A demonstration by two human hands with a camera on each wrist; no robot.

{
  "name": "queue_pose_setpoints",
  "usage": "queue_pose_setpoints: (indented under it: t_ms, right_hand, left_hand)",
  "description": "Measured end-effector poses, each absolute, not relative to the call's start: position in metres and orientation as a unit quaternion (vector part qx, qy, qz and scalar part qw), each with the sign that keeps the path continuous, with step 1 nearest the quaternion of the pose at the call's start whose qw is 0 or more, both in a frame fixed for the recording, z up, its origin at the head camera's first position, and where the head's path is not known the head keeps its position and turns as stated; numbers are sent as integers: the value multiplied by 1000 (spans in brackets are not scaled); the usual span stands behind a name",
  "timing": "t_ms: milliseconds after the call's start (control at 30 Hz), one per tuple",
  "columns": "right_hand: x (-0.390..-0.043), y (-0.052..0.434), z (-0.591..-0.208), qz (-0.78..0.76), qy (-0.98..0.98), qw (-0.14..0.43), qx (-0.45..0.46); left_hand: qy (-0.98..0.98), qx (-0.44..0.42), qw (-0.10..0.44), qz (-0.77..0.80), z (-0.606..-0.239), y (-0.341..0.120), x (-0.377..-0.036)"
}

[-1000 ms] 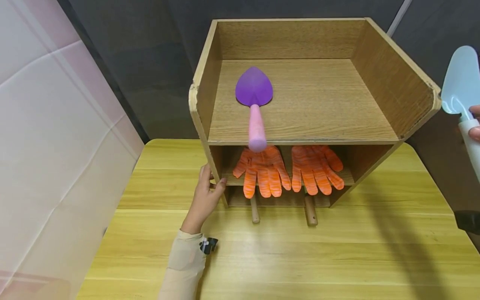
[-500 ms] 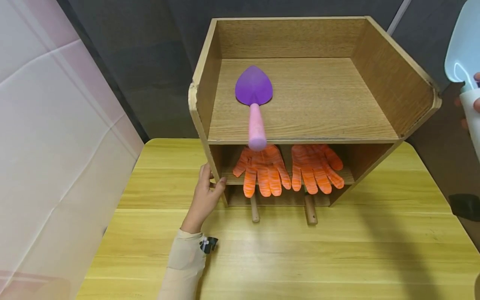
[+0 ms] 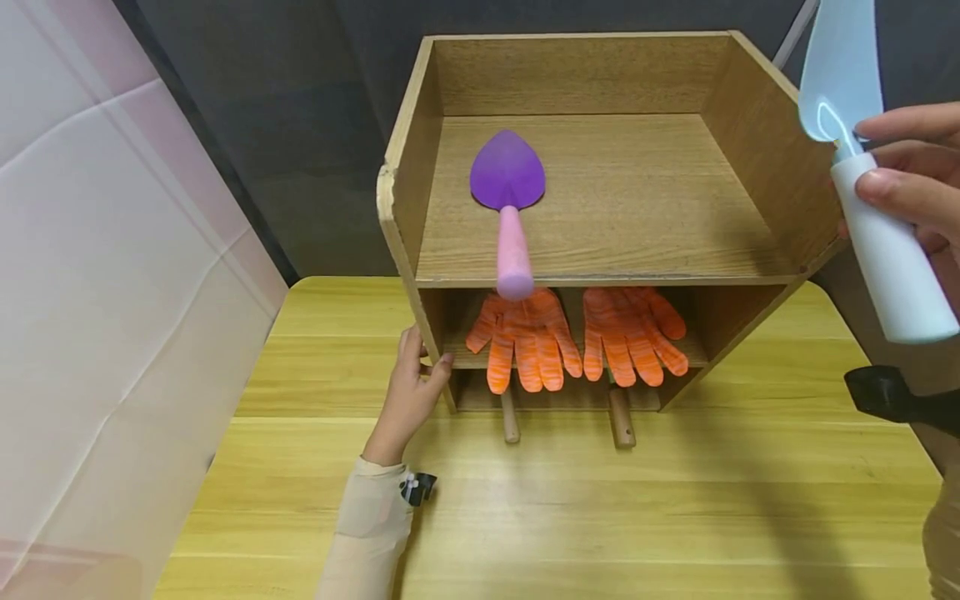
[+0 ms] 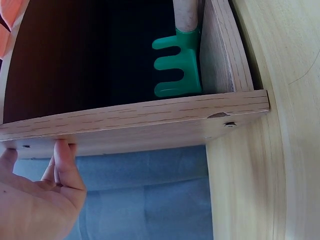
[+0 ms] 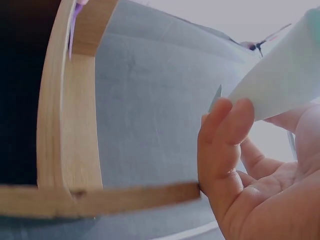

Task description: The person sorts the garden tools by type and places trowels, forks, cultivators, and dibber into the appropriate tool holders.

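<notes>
My right hand [image 3: 918, 179] pinches a light-blue trowel [image 3: 840, 75] by the top of its pale handle, blade up, beside the wooden shelf's right wall. In the right wrist view, the handle [image 5: 285, 65] lies between thumb and fingers. My left hand [image 3: 411, 392] touches the shelf's left side panel [image 4: 130, 115], fingers on the outer face and thumb at the front edge. A purple trowel [image 3: 507, 171] with a pink handle lies on the top board, its handle end over the front edge.
Two orange gloves [image 3: 528, 346] [image 3: 630, 337] hang over the middle board's front. Below, two wooden handles [image 3: 510, 419] [image 3: 621, 419] stick out; a green hand rake [image 4: 180, 65] shows in the left wrist view. The shelf [image 3: 585, 50] stands on a yellow wooden table [image 3: 525, 517].
My right hand has come leftward into view with the light-blue trowel, from the far right edge to beside the shelf. The left hand and the things on the shelf stay in place.
</notes>
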State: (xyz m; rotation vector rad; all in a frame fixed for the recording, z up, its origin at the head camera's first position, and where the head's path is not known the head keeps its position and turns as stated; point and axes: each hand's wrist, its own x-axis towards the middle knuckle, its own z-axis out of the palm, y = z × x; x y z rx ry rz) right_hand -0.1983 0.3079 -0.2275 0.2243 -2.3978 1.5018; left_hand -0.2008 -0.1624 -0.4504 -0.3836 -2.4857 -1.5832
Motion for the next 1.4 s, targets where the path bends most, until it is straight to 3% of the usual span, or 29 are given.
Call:
queue_pose_setpoints:
  t_ms: [200,333,700,1400]
  right_hand:
    - [-192,262,-228,661,-717,135,172]
    - [-186,237,-226,664,-726,111,138]
    - [-190,189,-225,505,-859,85,31]
    - [-221,177,-221,373,-926,48,31]
  left_hand:
    - [-831,-129,85,-535,-449,-163,-201]
    - [-830,-131,84,-535,-449,-164,-200]
    - [-830,-134,84,-534,-450,-164,-198]
    - [-837,-119,63,-531,-439,-166,-198]
